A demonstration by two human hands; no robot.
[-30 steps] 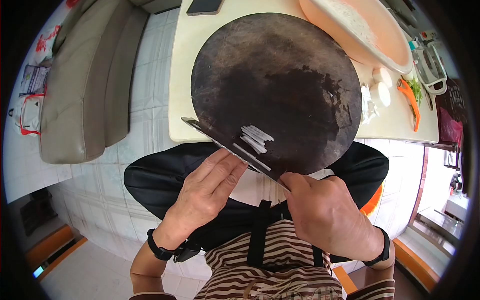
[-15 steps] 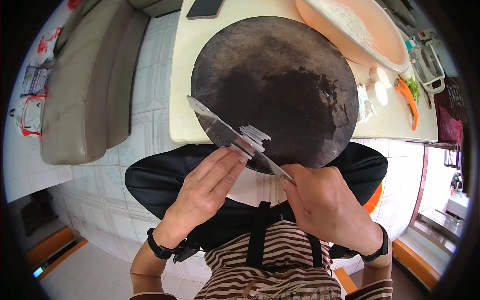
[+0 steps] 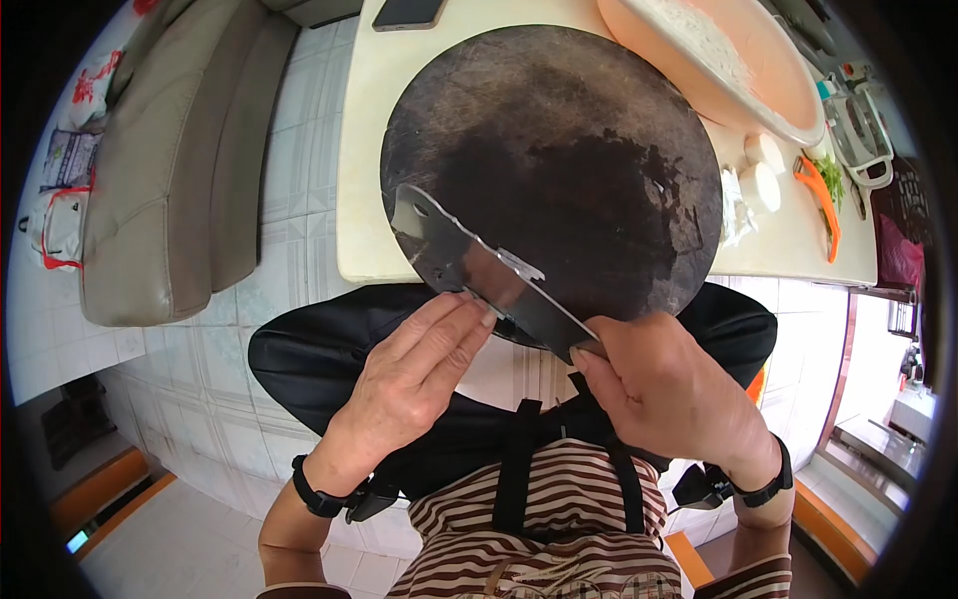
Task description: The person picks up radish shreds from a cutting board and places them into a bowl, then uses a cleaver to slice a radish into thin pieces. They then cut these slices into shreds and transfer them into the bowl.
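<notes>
A round dark cutting board (image 3: 559, 130) with a wet patch lies at the table's front edge. My right hand (image 3: 674, 384) is wrapped round the handle of a wide-bladed knife (image 3: 499, 280), whose blade slants over the board's lower left, its tip toward the upper left. Just past the blade, a few white strips (image 3: 521, 264) show, partly covered by it. My left hand (image 3: 419, 364) has its fingers pressed together at the board's near edge, against the near side of the blade. Its fingertips rest on a small white piece (image 3: 487, 303), mostly hidden.
On the cream table (image 3: 361, 180) stands a peach basin (image 3: 788, 90) of white shreds at the back right. White round pieces (image 3: 760, 188), clear wrap (image 3: 733, 215), an orange peeler (image 3: 820, 205) and greens lie at the right. A phone (image 3: 407, 12) is at the back left.
The knife has tilted so more of its flat blade faces up, covering more of the white strips. My right hand has moved slightly right and up. My left hand has hardly moved.
</notes>
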